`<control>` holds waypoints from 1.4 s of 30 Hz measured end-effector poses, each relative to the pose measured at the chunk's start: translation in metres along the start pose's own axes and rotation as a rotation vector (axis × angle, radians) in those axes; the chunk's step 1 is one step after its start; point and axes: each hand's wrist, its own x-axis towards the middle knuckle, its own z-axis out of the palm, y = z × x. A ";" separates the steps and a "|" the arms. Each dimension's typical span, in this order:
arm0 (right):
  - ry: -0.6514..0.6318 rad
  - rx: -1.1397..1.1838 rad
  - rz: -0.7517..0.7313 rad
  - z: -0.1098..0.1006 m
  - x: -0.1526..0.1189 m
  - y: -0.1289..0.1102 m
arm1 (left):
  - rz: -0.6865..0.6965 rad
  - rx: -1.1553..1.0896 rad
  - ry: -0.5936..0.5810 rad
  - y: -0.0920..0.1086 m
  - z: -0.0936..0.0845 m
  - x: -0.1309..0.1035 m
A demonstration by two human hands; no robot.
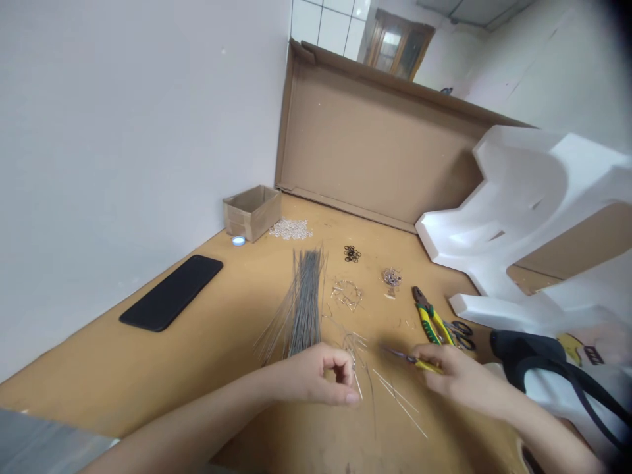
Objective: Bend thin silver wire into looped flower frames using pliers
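My left hand (328, 375) is closed in a pinch at the near end of the wire bundle, with a thin piece of wire (357, 384) at its fingertips. In my right hand (457, 378) are yellow-handled long-nose pliers (427, 366), their slim dark tips pointing left toward my left hand. A thick bundle of straight grey wires (307, 299) lies just beyond my left hand. Loose wire pieces (395, 392) are scattered on the table between and in front of my hands. Beyond them sits a small pile of bent wire pieces (347, 295).
Green-and-yellow pliers (429, 317) and scissors (461, 334) lie at the right, beside white foam packing (459, 230). Black rings (352, 253), a small metal pile (392, 276), pale bits (291, 228), a cardboard box (253, 214) and a black phone (172, 291) lie around the table.
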 end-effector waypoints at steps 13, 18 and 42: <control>0.480 -0.133 -0.083 0.051 0.010 0.012 | 0.099 0.007 0.099 0.004 -0.001 0.005; 0.437 0.328 -0.214 0.052 0.011 -0.047 | 0.161 -0.018 0.150 0.000 -0.001 0.006; 0.531 1.110 -0.210 0.035 0.059 -0.057 | 0.231 0.400 0.523 0.015 -0.014 -0.002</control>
